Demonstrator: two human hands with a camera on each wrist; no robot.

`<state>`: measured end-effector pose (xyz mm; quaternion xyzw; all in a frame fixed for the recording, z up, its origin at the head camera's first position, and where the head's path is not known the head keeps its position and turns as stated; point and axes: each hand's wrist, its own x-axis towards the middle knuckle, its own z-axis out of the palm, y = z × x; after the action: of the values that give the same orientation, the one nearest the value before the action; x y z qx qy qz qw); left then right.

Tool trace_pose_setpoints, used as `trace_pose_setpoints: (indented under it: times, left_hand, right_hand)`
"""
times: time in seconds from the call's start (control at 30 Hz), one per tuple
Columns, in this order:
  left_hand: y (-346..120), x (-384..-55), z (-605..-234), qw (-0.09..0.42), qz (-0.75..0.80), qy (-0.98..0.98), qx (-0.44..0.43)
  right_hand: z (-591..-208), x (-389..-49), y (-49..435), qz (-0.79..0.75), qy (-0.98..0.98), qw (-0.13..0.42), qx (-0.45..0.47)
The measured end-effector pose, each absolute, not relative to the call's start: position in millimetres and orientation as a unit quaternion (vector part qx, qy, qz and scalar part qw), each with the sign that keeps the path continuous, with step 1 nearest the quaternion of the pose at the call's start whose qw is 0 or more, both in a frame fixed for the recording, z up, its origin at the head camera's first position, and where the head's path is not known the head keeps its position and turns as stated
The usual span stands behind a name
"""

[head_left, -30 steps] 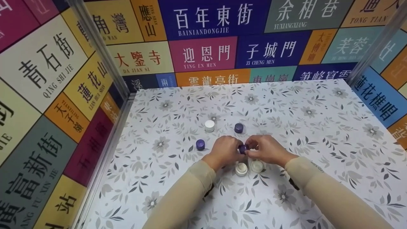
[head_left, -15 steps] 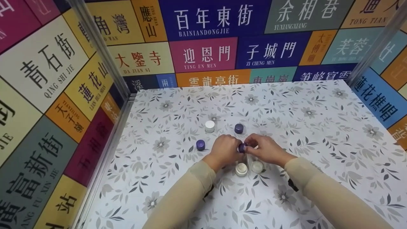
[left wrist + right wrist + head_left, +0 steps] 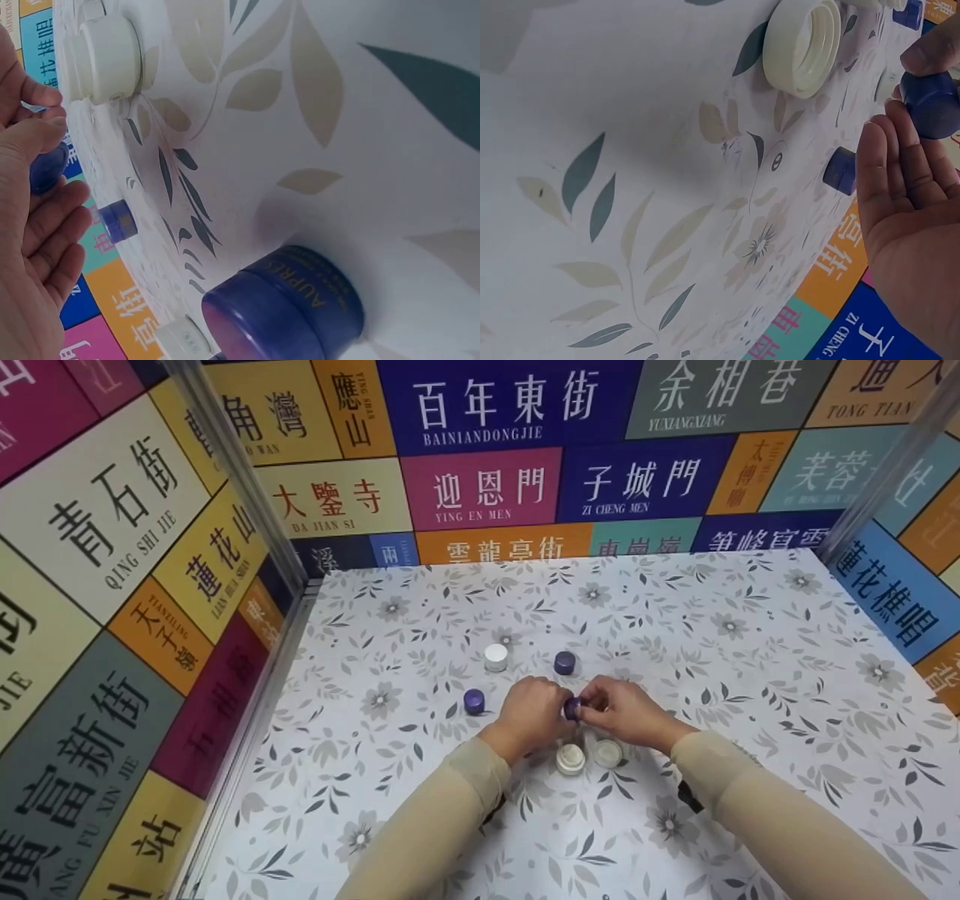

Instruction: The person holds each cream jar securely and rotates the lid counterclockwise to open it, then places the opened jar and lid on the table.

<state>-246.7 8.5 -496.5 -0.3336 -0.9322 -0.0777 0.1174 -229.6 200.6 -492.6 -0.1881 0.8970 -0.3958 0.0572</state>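
A small purple jar (image 3: 573, 709) is held between the two hands, just above the table. My left hand (image 3: 531, 710) grips it from the left, fingers mostly turned away from the head view. From the other side my right hand (image 3: 628, 711) pinches it with thumb and index finger. The right wrist view shows the purple jar (image 3: 932, 105) against the fingers. Just below the hands, an open cream-coloured jar (image 3: 571, 760) stands beside an upturned pale lid (image 3: 608, 753). Whether the held jar's lid has turned cannot be seen.
Another purple jar (image 3: 474, 702) with AUPRES lettering stands left of the left hand. Behind the hands are a third purple jar (image 3: 565, 663) and a white-lidded jar (image 3: 496, 658). Sign-printed panels (image 3: 480, 487) wall the flowered table (image 3: 720, 675) at the back and sides.
The right thumb and index finger have closed in on the held purple jar, which has shifted very slightly. The other jars and the lid stay where they were.
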Motion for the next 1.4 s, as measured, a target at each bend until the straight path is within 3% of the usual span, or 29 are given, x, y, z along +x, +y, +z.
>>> trace_pose_setpoints:
  times: [0.6, 1.13, 1.4]
  left_hand:
    - [6.8, -247.2, -496.4, 0.110, -0.084, -0.927, -0.349]
    - [6.5, -247.9, -497.8, 0.069, -0.110, -0.927, -0.353]
    - [8.9, -245.9, -496.3, 0.104, -0.073, -0.928, -0.350]
  right_hand:
    - [-490.5, -230.5, 203.2, -0.352, 0.905, 0.023, -0.236]
    - [-492.5, -230.6, 207.0, -0.338, 0.903, 0.008, -0.264]
    - [-492.3, -229.1, 207.5, -0.361, 0.901, 0.016, -0.239]
